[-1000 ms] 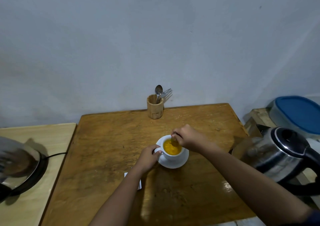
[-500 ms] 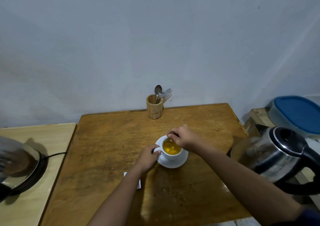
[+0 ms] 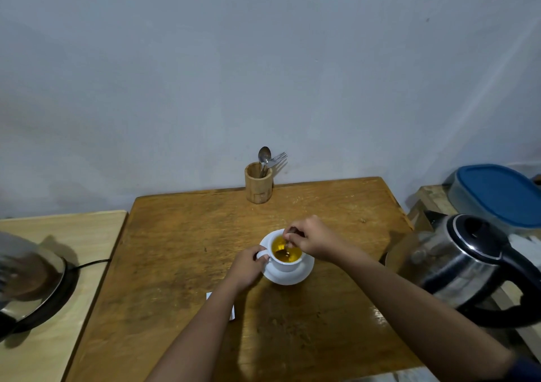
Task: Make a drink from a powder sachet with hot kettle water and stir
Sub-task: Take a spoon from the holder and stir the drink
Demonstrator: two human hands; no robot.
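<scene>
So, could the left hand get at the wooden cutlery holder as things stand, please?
Probably yes: bare table lies between the left hand and the wooden cutlery holder, but it must first release the cup handle.

One cup (image 3: 285, 263), two spoons (image 3: 264, 156), one kettle (image 3: 465, 267)

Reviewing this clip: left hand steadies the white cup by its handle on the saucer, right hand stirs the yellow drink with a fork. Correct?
Not quite: the head view shows the right hand stirring with a small metal spoon, not a fork. The rest holds: the left hand steadies the white ceramic cup by its handle on the white round saucer, yellow drink inside.
</scene>
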